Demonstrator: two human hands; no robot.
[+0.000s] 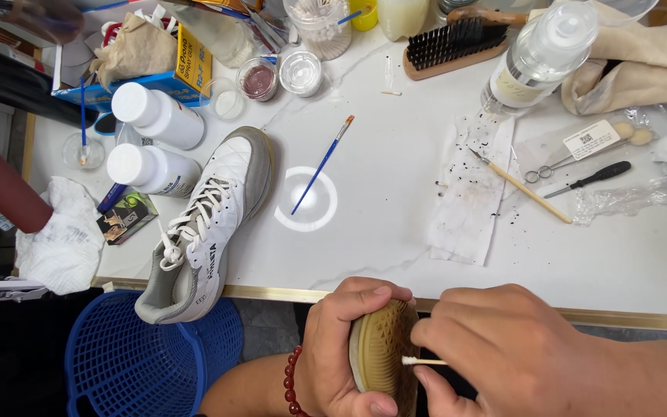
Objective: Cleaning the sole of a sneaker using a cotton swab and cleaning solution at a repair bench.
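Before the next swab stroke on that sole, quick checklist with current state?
1. Shoe held firm: ok. Left hand wraps the shoe, sole up.
2. Swab gripped: ok. Right hand pinches the cotton swab between its fingertips.
3. Tip on the sole: ok, the cotton tip meets the yellowish sole.
4. Tip clean: cannot tell, too small.
5. Spare swabs to hand: ok, clear cup of swabs at the table's far edge.
6. Other shoe stable: not ok. White sneaker overhangs the table edge above the blue basket.
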